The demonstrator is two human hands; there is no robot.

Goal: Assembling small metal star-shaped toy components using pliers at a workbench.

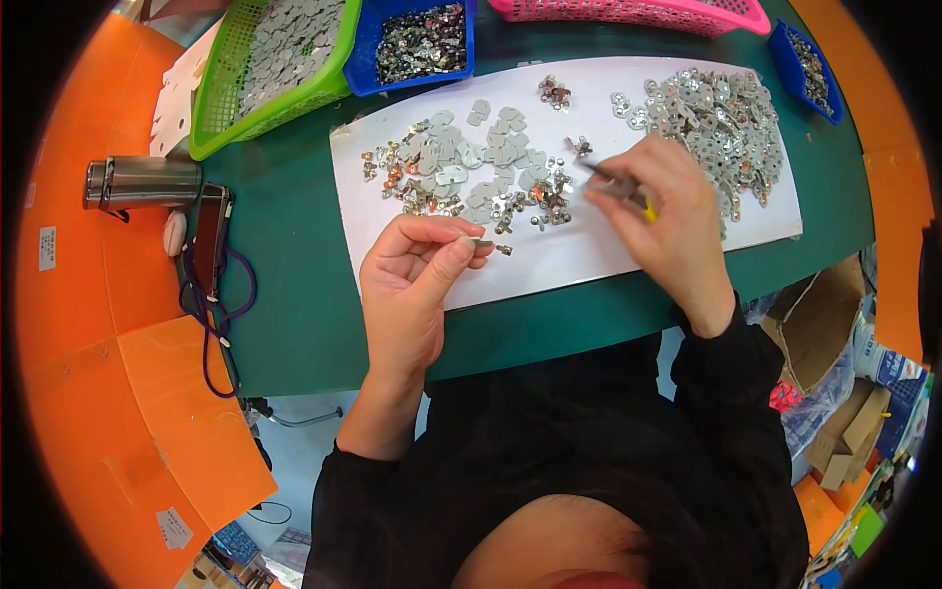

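Note:
My left hand (422, 270) is closed in a pinch, thumb against fingers, over the front of the white board. Between its fingertips is a small metal piece (503, 250), whose end sticks out to the right; the fingers cover the rest. My right hand (669, 201) is closed round a slim dark hand tool (616, 181) with yellow on it, and the tool's tip points up and left. Close to that tip lie a few small metal fittings (581, 147). Grey flat plates (446, 147) and loose shiny metal fittings (549, 201) spread over the board beyond my left hand.
A heap of metal pieces (716, 118) covers the white board's (599, 240) right side. Behind stand a green basket (280, 116) of grey plates, blue bins (409, 83) of small parts and a pink basket (638, 14). A steel flask (152, 184) and phone (207, 240) lie left.

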